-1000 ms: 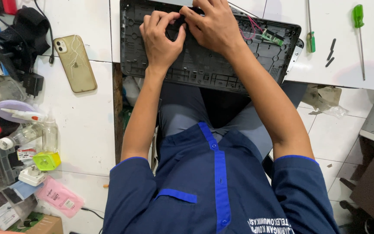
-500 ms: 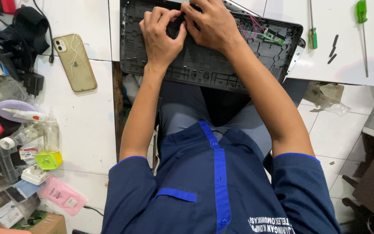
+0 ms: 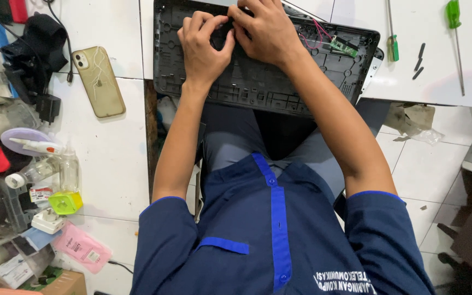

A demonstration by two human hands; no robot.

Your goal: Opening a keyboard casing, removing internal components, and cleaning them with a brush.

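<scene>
A dark grey plastic laptop shell lies open side up on the white table edge, over my lap. My left hand and my right hand press together on a small black part near the shell's upper middle. Fingers of both hands pinch around it, and most of the part is hidden. A small green circuit board with red wires sits inside the shell at the right.
A gold phone lies face down at the left. Two green-handled screwdrivers and loose black bits lie on the table at the right. Bottles, a pink packet and clutter fill the left side.
Both hands stay on the same spot of the shell; only the fingers have shifted slightly. The camera has tilted a little.
</scene>
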